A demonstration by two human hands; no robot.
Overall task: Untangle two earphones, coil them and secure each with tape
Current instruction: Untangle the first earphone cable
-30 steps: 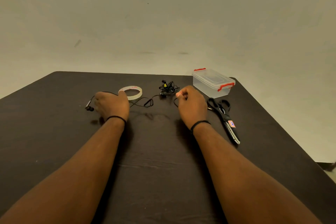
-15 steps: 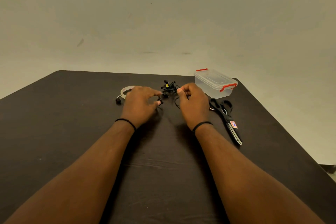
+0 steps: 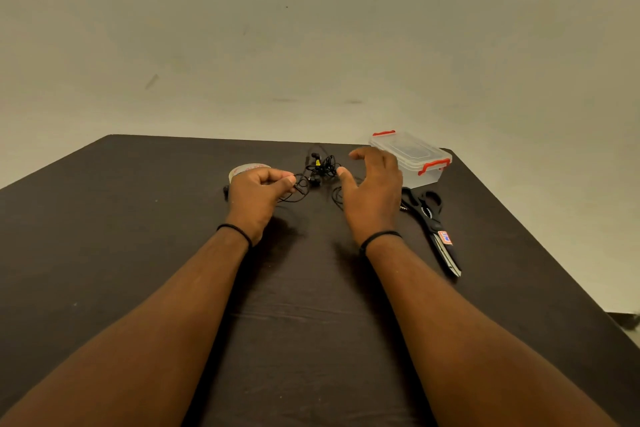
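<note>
A tangled bundle of black earphones (image 3: 320,168) lies on the dark table (image 3: 138,253) near its far edge. My left hand (image 3: 258,196) pinches a loose black earphone cable (image 3: 298,191) just left of the bundle, and an earbud pokes out behind the hand. My right hand (image 3: 372,192) hovers to the right of the bundle with fingers spread and holds nothing. A loop of cable (image 3: 336,198) lies beside its thumb. The roll of clear tape (image 3: 247,170) sits behind my left hand, partly hidden.
A clear plastic box (image 3: 412,158) with red clips stands at the far right of the table. Black scissors (image 3: 433,225) lie just right of my right wrist. The table's right edge runs close by the scissors.
My right hand has let go of the cable it pinched and has spread open. My left hand came in from the far left with the cable, then settled left of the bundle.
</note>
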